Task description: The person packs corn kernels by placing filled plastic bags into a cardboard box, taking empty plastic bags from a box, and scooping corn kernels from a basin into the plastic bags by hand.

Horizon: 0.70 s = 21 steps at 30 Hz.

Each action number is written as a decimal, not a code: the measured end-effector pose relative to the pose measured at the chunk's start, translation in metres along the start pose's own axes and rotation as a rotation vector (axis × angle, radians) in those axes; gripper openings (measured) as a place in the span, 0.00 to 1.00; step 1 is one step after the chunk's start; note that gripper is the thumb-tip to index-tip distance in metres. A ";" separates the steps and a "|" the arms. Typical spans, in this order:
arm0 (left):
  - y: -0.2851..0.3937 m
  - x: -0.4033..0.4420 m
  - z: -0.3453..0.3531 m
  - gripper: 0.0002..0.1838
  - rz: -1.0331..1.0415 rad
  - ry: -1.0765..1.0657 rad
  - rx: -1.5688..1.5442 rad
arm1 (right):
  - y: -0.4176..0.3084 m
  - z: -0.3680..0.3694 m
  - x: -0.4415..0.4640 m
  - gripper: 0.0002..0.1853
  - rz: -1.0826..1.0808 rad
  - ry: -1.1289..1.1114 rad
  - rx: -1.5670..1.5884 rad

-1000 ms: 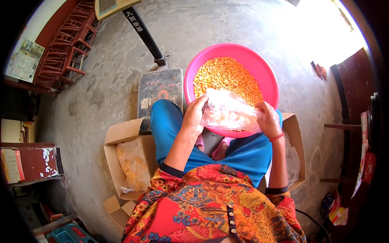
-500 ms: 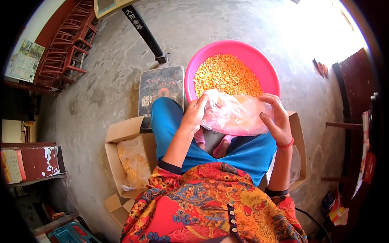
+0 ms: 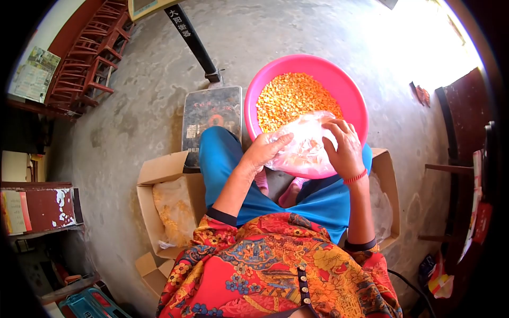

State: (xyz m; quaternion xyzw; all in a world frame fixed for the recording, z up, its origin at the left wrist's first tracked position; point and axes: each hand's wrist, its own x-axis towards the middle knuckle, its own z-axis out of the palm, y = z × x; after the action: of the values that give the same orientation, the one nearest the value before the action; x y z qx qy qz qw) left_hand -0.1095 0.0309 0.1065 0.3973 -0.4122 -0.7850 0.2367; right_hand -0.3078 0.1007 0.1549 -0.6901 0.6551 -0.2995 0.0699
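A clear plastic bag (image 3: 303, 140) is stretched between my two hands, over the near part of a pink basin (image 3: 358, 100). My left hand (image 3: 266, 150) grips the bag's left side, thumb on top. At the bag's upper right side, my right hand (image 3: 345, 151) holds it with curled fingers; the exact grip is partly hidden. Behind the bag, the basin holds a heap of small orange-yellow pieces (image 3: 297, 98), which look like dried corn kernels or chips. The bag shows no orange pieces that I can make out inside it.
A platform scale (image 3: 212, 116) with a black post stands left of the basin. Beside my legs are a cardboard box (image 3: 151, 212) with a filled plastic bag (image 3: 175, 209) and another box (image 3: 391, 196) with clear plastic. Red wooden chairs (image 3: 79, 63) stand far left.
My right hand has moved inward to the left, and its fingers have curled more over the bag. The bag is bunched narrower. My left hand has shifted slightly down and right.
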 end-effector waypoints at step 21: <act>0.024 0.011 0.015 0.34 0.791 0.202 0.898 | 0.003 0.054 0.001 0.30 0.059 -0.608 0.168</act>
State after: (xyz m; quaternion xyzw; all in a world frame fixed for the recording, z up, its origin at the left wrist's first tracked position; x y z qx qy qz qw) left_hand -0.1271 0.0176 0.1271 0.3474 -0.7952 -0.3452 0.3576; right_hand -0.2831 0.0832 0.1100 -0.7206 0.5969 -0.1306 0.3278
